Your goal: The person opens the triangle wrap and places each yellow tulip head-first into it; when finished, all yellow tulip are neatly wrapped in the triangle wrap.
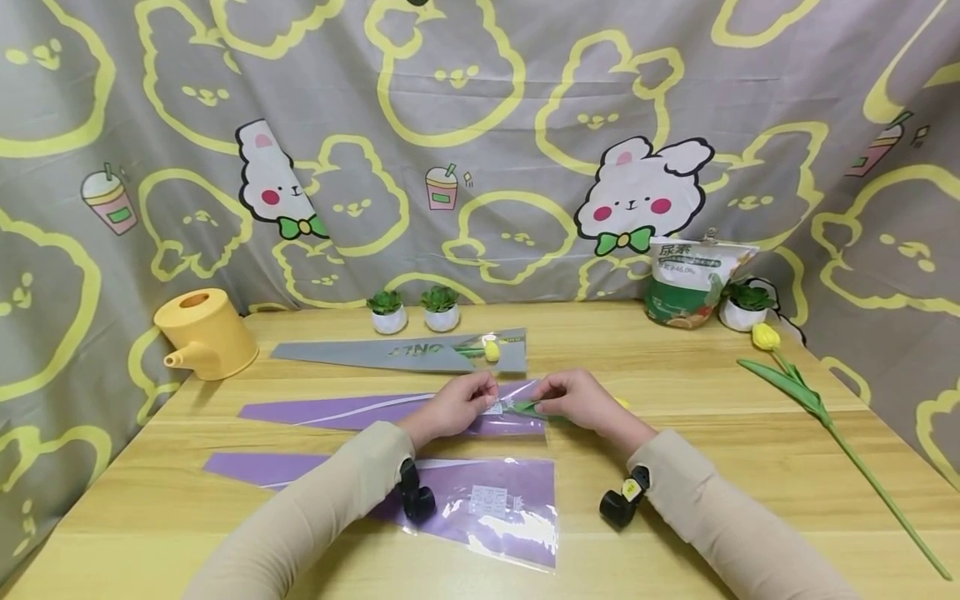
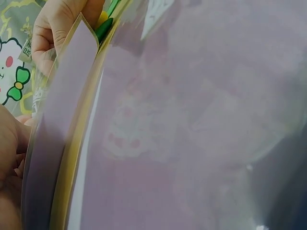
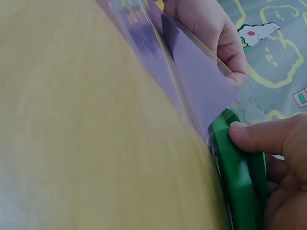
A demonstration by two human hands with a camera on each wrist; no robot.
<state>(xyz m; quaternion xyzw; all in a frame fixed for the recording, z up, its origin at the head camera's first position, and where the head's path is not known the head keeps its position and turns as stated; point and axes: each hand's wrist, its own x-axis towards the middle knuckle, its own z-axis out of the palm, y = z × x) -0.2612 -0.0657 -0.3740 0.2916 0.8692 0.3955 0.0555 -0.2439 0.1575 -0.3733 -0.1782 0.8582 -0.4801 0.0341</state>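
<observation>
A purple cone-shaped flower sleeve (image 1: 375,410) lies across the middle of the wooden table (image 1: 712,417). My left hand (image 1: 483,395) pinches its wide open end and lifts the edge. My right hand (image 1: 543,402) grips a tulip by its green leaves (image 1: 525,406), whose tips sit at the sleeve mouth; a bit of yellow bloom (image 1: 622,402) shows behind the hand. In the right wrist view my thumb (image 3: 264,136) presses on the green leaves (image 3: 235,177) beside the purple sleeve (image 3: 201,81). The left wrist view is mostly filled by the sleeve (image 2: 62,120).
A second purple sleeve (image 1: 487,500) lies near the front edge. A grey sleeve (image 1: 405,354) holding a yellow tulip sits behind. A loose yellow tulip (image 1: 813,404) lies at right. A yellow watering can (image 1: 202,333), small potted plants (image 1: 387,311) and a bag (image 1: 686,279) stand at the back.
</observation>
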